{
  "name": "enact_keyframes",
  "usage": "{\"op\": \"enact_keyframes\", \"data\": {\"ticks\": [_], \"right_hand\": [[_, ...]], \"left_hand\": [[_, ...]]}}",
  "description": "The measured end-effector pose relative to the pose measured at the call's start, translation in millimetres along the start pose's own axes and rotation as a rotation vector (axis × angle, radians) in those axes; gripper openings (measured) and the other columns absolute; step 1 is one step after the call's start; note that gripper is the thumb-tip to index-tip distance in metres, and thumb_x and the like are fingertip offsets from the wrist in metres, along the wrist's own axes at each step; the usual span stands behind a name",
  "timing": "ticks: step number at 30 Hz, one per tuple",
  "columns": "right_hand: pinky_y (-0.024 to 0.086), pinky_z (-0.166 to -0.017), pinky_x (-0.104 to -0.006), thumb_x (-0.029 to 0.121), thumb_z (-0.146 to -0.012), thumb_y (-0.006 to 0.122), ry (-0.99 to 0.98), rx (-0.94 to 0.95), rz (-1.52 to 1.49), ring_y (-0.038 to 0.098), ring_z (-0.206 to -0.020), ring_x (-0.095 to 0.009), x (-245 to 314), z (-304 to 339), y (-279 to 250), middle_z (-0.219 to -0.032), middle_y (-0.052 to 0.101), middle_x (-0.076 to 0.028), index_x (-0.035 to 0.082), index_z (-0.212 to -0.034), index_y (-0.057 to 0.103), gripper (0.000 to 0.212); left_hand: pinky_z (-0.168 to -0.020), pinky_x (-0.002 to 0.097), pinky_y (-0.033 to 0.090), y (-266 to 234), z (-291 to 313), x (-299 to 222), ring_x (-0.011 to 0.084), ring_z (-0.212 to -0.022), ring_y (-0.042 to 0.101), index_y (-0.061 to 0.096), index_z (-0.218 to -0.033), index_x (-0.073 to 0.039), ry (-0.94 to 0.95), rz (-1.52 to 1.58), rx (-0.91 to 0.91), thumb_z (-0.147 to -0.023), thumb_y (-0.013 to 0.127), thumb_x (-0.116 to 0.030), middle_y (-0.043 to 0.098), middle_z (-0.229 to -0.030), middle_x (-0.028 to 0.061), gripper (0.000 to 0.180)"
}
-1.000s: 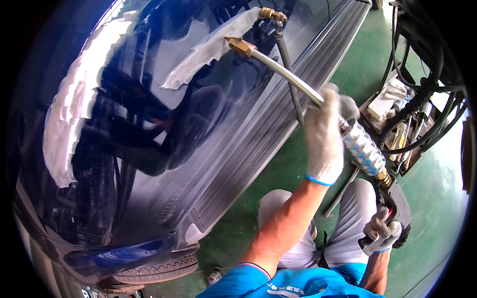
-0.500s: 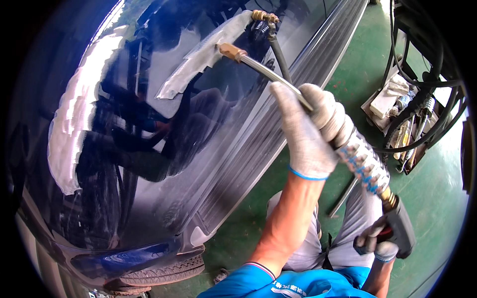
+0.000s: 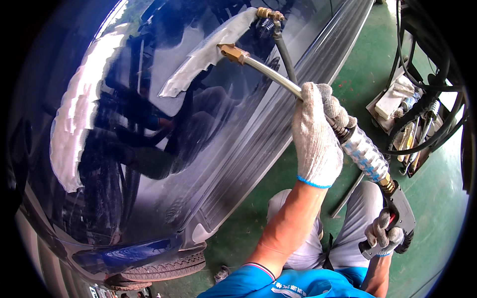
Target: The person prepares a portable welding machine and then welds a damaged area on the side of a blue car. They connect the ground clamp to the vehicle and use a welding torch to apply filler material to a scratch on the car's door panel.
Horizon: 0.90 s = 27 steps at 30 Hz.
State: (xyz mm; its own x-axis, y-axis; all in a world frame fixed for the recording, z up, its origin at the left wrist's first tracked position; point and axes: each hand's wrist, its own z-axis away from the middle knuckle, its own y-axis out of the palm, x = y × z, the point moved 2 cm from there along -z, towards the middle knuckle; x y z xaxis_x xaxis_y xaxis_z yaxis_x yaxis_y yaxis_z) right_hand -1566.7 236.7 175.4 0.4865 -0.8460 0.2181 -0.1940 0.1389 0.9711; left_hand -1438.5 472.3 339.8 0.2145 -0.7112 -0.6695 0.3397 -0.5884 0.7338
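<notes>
A long slide-hammer dent puller reaches from my hands to a dark blue car panel. Its copper tip meets the edge of a sanded bare-metal strip. My left hand, in a white knit glove, is wrapped around the shaft just ahead of the ribbed metal sleeve. At the rear end, my gloved right hand closes round the black pistol grip, fingers at its red trigger. A brass clamp with a dark cable sits at the strip's upper end.
Another bare-metal strip runs down the panel's left. Beside the car's sill lies green floor. A box of tools stands at right under looped black hoses. A tire shows at lower left.
My left hand has shifted right along the shaft and its thumb has drawn in. The pistol grip and right hand have moved slightly up. The copper tip stays at the strip.
</notes>
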Motion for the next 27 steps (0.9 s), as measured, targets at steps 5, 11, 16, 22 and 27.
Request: {"op": "enact_keyframes", "data": {"ticks": [5,11,16,22,27], "right_hand": [[0.043,-0.043,-0.0329,0.017,-0.081,0.071,0.015,0.038,0.073,0.045,-0.037,-0.016,-0.2,-4.9,4.0,-0.052,0.054,-0.006,-0.002,-0.103,0.058,0.032],[0.052,-0.05,-0.0408,0.017,-0.079,0.076,0.021,-0.005,-0.019,0.054,-0.042,-0.024,-0.6,2.0,-8.2,-0.054,0.058,-0.012,-0.009,-0.099,0.06,0.036],[0.053,-0.05,-0.0416,0.017,-0.079,0.076,0.009,0.0,-0.031,0.054,-0.042,-0.024,-0.9,1.2,-9.9,-0.055,0.058,-0.012,-0.008,-0.094,0.06,0.033],[0.055,-0.05,-0.0438,0.012,-0.078,0.075,-0.013,-0.026,-0.037,0.056,-0.044,-0.023,3.6,-2.6,-2.6,-0.061,0.059,-0.013,-0.011,-0.1,0.058,0.036],[0.055,-0.048,-0.0445,0.01,-0.076,0.075,-0.054,-0.11,-0.08,0.058,-0.045,-0.023,8.4,2.7,-3.4,-0.068,0.061,-0.014,-0.013,-0.112,0.054,0.047]], "left_hand": [[-0.055,0.0295,0.045,0.0,0.7,0.1,0.0108,-0.053,0.044,0.054,-0.096,-0.007,-0.005,-0.022,-0.018,-0.102,0.057,-0.043,0.044,-0.066,-0.0014,0.036],[-0.06,0.031,0.051,-5.6,1.2,0.6,0.0114,-0.056,0.05,0.055,-0.1,-0.007,-0.001,-0.036,0.021,-0.103,0.056,-0.042,0.049,-0.068,-0.001,0.035],[-0.069,0.039,0.056,-13.5,0.1,3.5,0.0184,-0.066,0.061,0.057,-0.109,-0.005,0.058,-0.065,0.101,-0.103,0.054,-0.038,0.059,-0.077,0.0046,0.034],[-0.067,0.0379,0.058,-9.0,9.3,32.0,0.0212,-0.066,0.065,0.061,-0.104,-0.004,-0.036,-0.122,0.112,-0.099,0.062,-0.026,0.065,-0.075,0.0077,0.022],[-0.063,0.0357,0.058,-7.2,8.8,48.9,0.0177,-0.061,0.063,0.062,-0.104,-0.004,0.081,-0.076,0.069,-0.095,0.065,-0.015,0.062,-0.071,0.0073,0.015]]}}
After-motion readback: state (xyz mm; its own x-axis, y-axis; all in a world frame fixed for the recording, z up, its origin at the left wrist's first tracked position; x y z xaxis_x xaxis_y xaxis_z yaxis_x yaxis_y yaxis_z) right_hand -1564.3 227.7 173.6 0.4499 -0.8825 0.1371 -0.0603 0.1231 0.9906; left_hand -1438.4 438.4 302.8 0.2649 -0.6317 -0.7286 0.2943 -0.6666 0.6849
